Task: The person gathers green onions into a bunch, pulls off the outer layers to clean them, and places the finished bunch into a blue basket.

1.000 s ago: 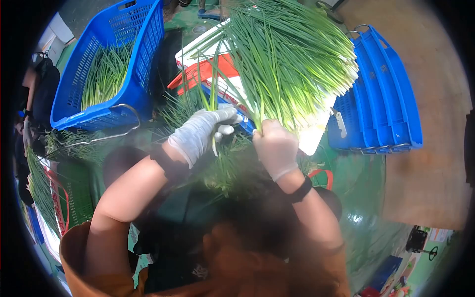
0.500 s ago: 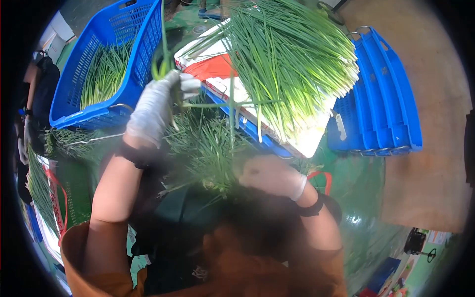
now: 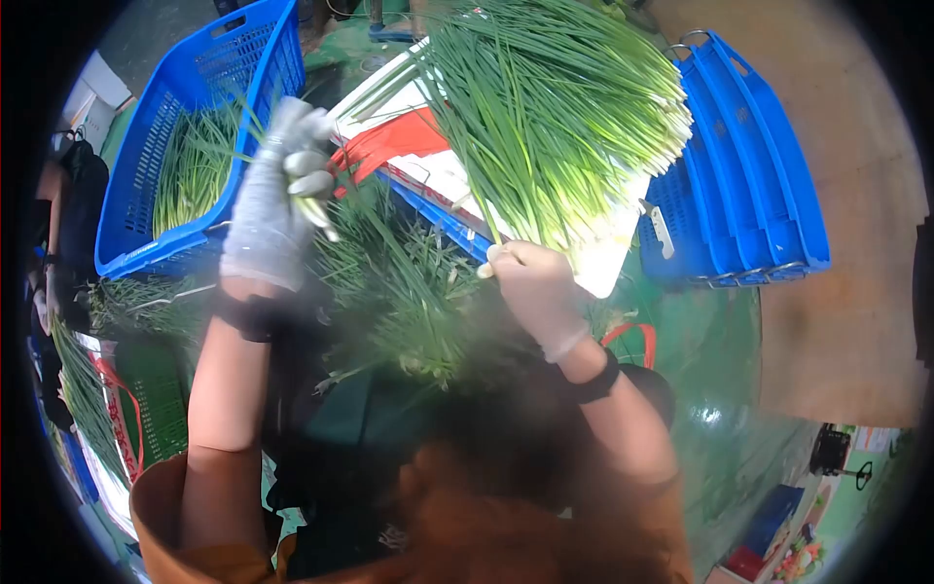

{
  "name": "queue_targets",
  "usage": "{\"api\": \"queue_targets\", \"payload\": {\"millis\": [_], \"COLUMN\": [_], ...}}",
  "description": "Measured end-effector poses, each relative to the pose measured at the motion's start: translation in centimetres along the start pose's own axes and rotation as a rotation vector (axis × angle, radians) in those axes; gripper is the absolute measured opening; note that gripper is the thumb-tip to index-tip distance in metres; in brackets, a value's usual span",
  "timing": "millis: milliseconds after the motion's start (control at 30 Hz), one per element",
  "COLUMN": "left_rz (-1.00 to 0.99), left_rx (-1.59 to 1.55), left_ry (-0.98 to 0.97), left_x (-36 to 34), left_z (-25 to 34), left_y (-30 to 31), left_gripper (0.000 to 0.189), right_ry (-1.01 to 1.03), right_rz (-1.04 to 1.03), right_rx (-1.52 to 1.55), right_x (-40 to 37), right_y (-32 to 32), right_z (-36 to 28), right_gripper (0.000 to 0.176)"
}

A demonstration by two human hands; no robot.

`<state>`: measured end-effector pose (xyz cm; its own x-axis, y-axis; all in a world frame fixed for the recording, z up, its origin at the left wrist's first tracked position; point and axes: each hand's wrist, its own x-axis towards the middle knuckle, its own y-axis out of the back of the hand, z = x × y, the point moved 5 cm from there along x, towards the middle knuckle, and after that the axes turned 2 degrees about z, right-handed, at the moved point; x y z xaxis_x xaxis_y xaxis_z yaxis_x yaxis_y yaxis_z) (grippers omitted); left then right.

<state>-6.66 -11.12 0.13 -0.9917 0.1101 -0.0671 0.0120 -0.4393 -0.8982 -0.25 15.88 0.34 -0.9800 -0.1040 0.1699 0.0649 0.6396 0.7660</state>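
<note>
My left hand (image 3: 282, 185), in a whitish glove, is closed around a few green onions (image 3: 315, 214), whose pale ends poke out below its fingers. It is raised near the right side of a blue crate. My right hand (image 3: 533, 297), also gloved, pinches the lower end of a green onion stalk at the near edge of a large green onion pile (image 3: 555, 127). That pile lies on a white board (image 3: 611, 277), its white root ends toward the right. Below and between my hands, loose green trimmings (image 3: 409, 311) form a heap, partly blurred.
A blue crate (image 3: 165, 248) at the left holds more green onions. Stacked blue crates (image 3: 749, 165) stand at the right. Red ribbon (image 3: 394, 141) lies on the board. At the far left, another person's arm (image 3: 51, 219) shows beside more green onions (image 3: 83, 389).
My left hand has moved left and up, and the long stalks that hung from it have swung away. My right hand has risen from the trimmings to the pile's edge.
</note>
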Motion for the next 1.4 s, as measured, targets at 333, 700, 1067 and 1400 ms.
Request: {"api": "queue_targets", "payload": {"millis": [333, 700, 1067, 1400], "left_rz": [0.206, 0.029, 0.389, 0.305], "left_rx": [0.363, 0.182, 0.331, 0.505], "left_ry": [0.565, 0.265, 0.526, 0.568], "left_x": [-3.9, -2.0, -2.9, -2.3], "left_z": [-10.8, -4.9, -10.6, -14.3], "left_y": [-2.3, -6.2, -1.7, 0.2], "left_gripper": [0.027, 0.032, 0.015, 0.014], "right_ry": [-0.171, -0.238, 0.271, 0.242], "right_rz": [-0.256, -1.089, 0.279, 0.022], "right_rx": [0.656, 0.581, -0.516, -0.066], "right_x": [-2.2, -6.4, 1.4, 0.0], "right_y": [-3.6, -9.1, 1.9, 0.1], "right_z": [-0.2, -0.5, 2.1, -1.3], "right_gripper": [0.030, 0.020, 0.018, 0.010]}}
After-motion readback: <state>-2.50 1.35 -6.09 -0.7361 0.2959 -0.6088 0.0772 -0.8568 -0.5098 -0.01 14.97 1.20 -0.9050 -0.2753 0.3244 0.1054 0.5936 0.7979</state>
